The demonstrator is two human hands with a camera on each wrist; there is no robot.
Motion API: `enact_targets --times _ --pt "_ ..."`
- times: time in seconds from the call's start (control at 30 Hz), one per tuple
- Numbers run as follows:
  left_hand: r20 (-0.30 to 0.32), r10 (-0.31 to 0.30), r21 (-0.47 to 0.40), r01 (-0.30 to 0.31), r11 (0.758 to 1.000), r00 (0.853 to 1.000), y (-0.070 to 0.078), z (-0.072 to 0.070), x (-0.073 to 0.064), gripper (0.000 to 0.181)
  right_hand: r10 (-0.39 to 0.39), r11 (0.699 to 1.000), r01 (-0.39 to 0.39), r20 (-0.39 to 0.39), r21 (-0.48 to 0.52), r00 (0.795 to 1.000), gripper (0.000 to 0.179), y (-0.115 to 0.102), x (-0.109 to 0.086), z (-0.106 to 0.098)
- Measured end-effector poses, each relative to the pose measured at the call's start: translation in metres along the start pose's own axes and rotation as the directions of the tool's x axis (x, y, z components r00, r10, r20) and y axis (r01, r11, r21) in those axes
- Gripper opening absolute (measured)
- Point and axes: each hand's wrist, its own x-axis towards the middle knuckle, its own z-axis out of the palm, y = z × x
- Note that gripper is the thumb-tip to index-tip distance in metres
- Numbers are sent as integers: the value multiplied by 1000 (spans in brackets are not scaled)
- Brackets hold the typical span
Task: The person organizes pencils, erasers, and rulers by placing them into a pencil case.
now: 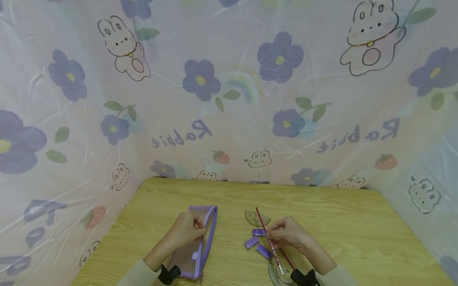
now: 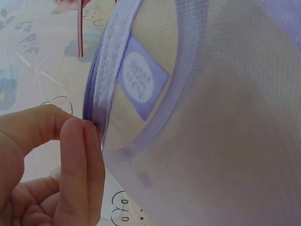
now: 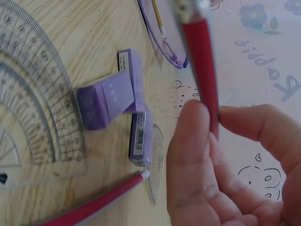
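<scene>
My left hand (image 1: 189, 228) pinches the zipper edge of a purple mesh pencil case (image 2: 225, 117). The case gapes along its zipper, and a purple label (image 2: 143, 77) shows inside the opening. My right hand (image 1: 288, 234) holds a red pencil (image 1: 262, 223) between thumb and fingers. It is raised and slanted, its metal-banded end pointing down toward me. Below that hand a second red pencil (image 3: 94, 202) lies on the table beside a clear protractor (image 3: 61, 108). Three small purple blocks with printed wrappers, one of them this block (image 3: 106, 99), lie left of the right hand.
Another clear half-round protractor (image 1: 255, 217) lies farther back on the wooden table (image 1: 322, 210). A thin yellow stick (image 3: 157, 14) shows at the pencil case in the right wrist view. A printed curtain (image 1: 236, 119) hangs around the back and sides.
</scene>
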Motion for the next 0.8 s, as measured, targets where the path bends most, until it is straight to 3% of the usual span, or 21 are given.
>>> enact_targets --times 0.13,0.8 --pt "-6 9 -7 -9 1000 1000 2 0 0 16 -2 1000 2 10 -1 1000 19 -2 2 3" --pt "-2 -3 -40 3 999 1000 0 2 1 16 -23 1000 23 51 -12 998 28 -3 13 21"
